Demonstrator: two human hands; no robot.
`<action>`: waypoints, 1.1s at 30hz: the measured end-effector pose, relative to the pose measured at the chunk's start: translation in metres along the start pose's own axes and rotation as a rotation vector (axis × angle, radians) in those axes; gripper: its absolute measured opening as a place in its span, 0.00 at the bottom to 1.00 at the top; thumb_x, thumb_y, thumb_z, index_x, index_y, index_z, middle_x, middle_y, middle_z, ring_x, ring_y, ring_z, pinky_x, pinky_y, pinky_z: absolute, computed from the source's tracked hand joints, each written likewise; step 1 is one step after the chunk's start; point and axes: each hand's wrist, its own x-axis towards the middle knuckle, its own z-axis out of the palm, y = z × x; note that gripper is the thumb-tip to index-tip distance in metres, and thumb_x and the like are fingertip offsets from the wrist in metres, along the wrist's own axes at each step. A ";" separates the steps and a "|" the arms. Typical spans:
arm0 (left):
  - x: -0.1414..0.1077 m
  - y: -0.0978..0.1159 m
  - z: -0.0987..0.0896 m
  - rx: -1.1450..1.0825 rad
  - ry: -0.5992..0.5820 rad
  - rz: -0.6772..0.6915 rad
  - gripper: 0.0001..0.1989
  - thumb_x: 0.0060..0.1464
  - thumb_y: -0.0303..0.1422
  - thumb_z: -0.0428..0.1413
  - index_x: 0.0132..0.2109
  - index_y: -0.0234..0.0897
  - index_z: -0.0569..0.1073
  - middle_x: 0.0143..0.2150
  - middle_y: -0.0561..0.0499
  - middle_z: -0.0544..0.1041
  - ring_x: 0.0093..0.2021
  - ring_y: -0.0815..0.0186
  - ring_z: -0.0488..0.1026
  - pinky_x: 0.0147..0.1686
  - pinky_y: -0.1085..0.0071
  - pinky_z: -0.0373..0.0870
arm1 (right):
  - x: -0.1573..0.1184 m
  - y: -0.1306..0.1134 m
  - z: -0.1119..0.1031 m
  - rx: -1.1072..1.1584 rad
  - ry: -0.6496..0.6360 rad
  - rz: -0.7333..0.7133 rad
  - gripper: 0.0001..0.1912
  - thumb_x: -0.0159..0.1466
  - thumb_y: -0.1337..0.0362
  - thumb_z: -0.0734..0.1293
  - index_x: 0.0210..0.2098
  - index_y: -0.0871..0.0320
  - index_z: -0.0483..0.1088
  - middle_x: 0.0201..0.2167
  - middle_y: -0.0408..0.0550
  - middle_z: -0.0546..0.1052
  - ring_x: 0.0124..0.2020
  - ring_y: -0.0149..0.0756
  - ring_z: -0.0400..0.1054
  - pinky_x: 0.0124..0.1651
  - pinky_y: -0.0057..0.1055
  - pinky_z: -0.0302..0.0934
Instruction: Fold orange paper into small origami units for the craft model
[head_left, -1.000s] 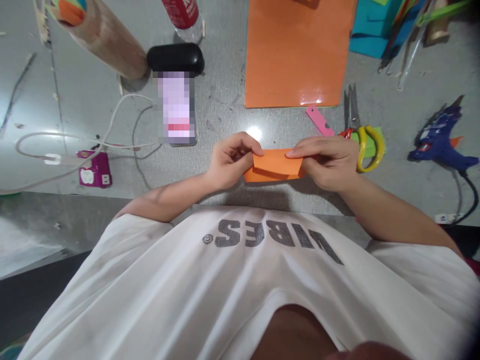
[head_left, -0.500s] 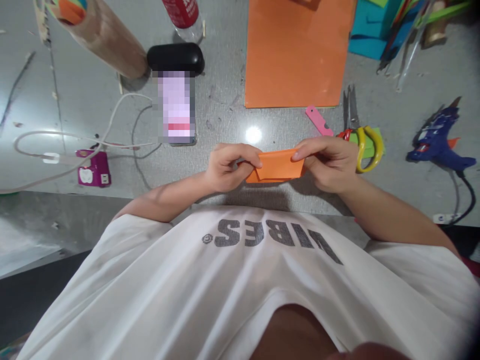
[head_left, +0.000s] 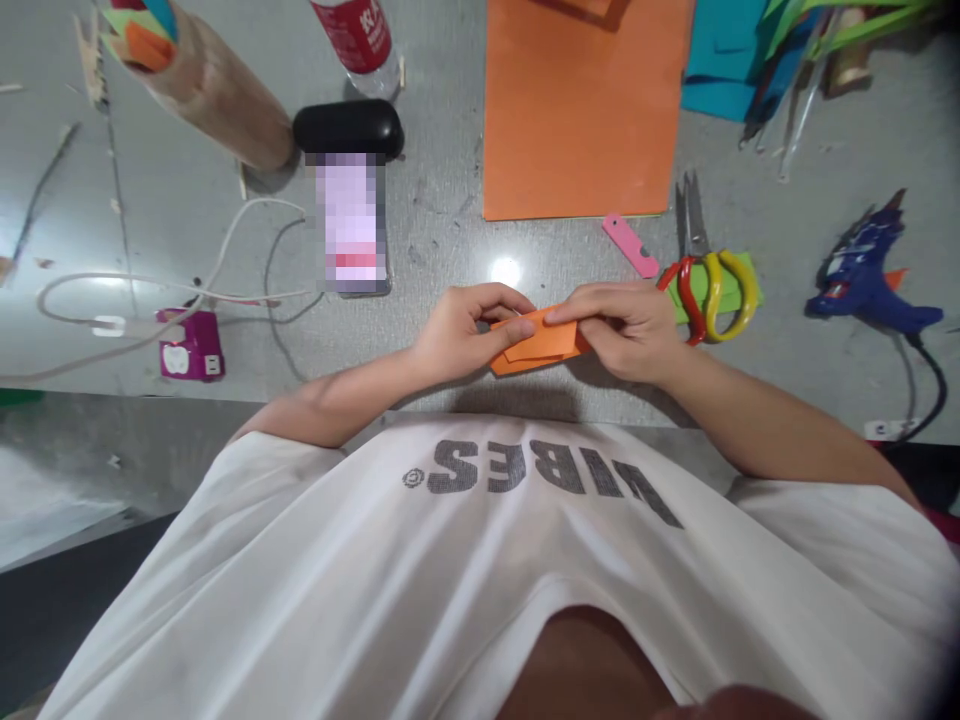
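A small folded piece of orange paper (head_left: 541,342) is held between both hands, close to the table's near edge. My left hand (head_left: 469,330) pinches its left end, thumb on top of the fold. On its right end, my right hand (head_left: 634,325) presses the upper edge with the forefinger, and its other fingers curl beneath. A flap lies folded over the front of the paper. Just right of my right hand are scissors (head_left: 731,290) with red and yellow handles, resting on a green paper piece (head_left: 697,285). A pink folding cutter (head_left: 630,246) lies beyond that hand.
Large orange sheets (head_left: 577,120) lie at the back. A blue glue gun (head_left: 870,270) is at the right. On the left are a phone (head_left: 350,225), a black case (head_left: 349,128), a bottle (head_left: 360,40), a brown paper roll (head_left: 225,95), and a purple charger (head_left: 191,345) with white cable.
My right hand has slid left along the orange paper, closer to my left hand. The left thumb has moved further over the fold, and the scissors' red handle now shows.
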 end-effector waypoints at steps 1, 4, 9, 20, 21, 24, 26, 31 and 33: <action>0.000 0.001 0.000 0.016 -0.011 -0.005 0.19 0.72 0.50 0.72 0.51 0.37 0.89 0.37 0.49 0.90 0.33 0.67 0.85 0.34 0.72 0.78 | -0.001 0.001 0.000 -0.010 0.024 0.005 0.19 0.80 0.65 0.68 0.62 0.44 0.88 0.44 0.42 0.91 0.37 0.36 0.84 0.40 0.34 0.78; 0.000 0.005 -0.001 0.083 0.011 0.015 0.18 0.73 0.48 0.71 0.48 0.36 0.91 0.39 0.47 0.92 0.36 0.65 0.87 0.38 0.70 0.80 | -0.005 0.003 -0.001 0.032 0.058 0.074 0.22 0.83 0.51 0.71 0.72 0.47 0.82 0.45 0.46 0.89 0.39 0.39 0.84 0.41 0.37 0.79; -0.003 0.007 -0.001 0.167 0.058 0.088 0.17 0.76 0.48 0.69 0.49 0.38 0.92 0.42 0.47 0.93 0.38 0.64 0.89 0.41 0.70 0.82 | -0.005 0.001 0.002 -0.013 0.063 0.212 0.23 0.75 0.37 0.81 0.53 0.49 0.89 0.42 0.48 0.90 0.36 0.42 0.83 0.39 0.39 0.79; -0.009 0.009 0.002 0.333 0.060 0.176 0.13 0.77 0.41 0.66 0.47 0.40 0.91 0.40 0.49 0.93 0.35 0.66 0.88 0.39 0.70 0.80 | -0.003 -0.007 0.011 0.032 0.080 0.286 0.17 0.78 0.42 0.80 0.40 0.45 0.90 0.31 0.42 0.87 0.29 0.39 0.78 0.32 0.40 0.74; -0.010 0.009 0.002 0.342 0.055 0.168 0.13 0.77 0.41 0.66 0.47 0.40 0.91 0.40 0.49 0.93 0.35 0.66 0.88 0.38 0.70 0.80 | -0.002 -0.008 0.012 0.039 0.087 0.273 0.16 0.78 0.43 0.80 0.40 0.45 0.90 0.31 0.43 0.88 0.29 0.39 0.79 0.32 0.40 0.74; -0.011 0.010 0.003 0.360 0.038 0.154 0.14 0.78 0.42 0.65 0.47 0.40 0.91 0.40 0.48 0.93 0.35 0.65 0.88 0.38 0.69 0.80 | -0.001 -0.010 0.016 0.041 0.120 0.228 0.15 0.77 0.44 0.81 0.39 0.44 0.89 0.33 0.43 0.88 0.30 0.39 0.79 0.32 0.40 0.74; -0.011 0.012 0.003 0.354 0.029 0.156 0.13 0.78 0.42 0.65 0.47 0.40 0.91 0.40 0.48 0.94 0.35 0.65 0.87 0.38 0.69 0.80 | 0.000 -0.010 0.018 0.034 0.135 0.190 0.14 0.77 0.45 0.81 0.38 0.44 0.88 0.32 0.43 0.88 0.29 0.39 0.79 0.32 0.41 0.74; -0.006 0.017 -0.003 0.314 0.034 0.120 0.11 0.77 0.39 0.65 0.49 0.40 0.91 0.44 0.47 0.95 0.38 0.62 0.90 0.42 0.66 0.83 | 0.001 -0.005 0.014 -0.044 0.231 0.031 0.10 0.78 0.54 0.80 0.38 0.44 0.88 0.30 0.42 0.87 0.27 0.39 0.78 0.30 0.42 0.72; -0.004 0.015 -0.006 0.355 0.061 0.149 0.09 0.75 0.36 0.65 0.47 0.41 0.91 0.43 0.48 0.94 0.39 0.60 0.90 0.41 0.65 0.82 | 0.002 -0.004 0.010 -0.109 0.246 -0.022 0.10 0.77 0.54 0.79 0.38 0.44 0.88 0.29 0.42 0.86 0.27 0.40 0.78 0.29 0.42 0.71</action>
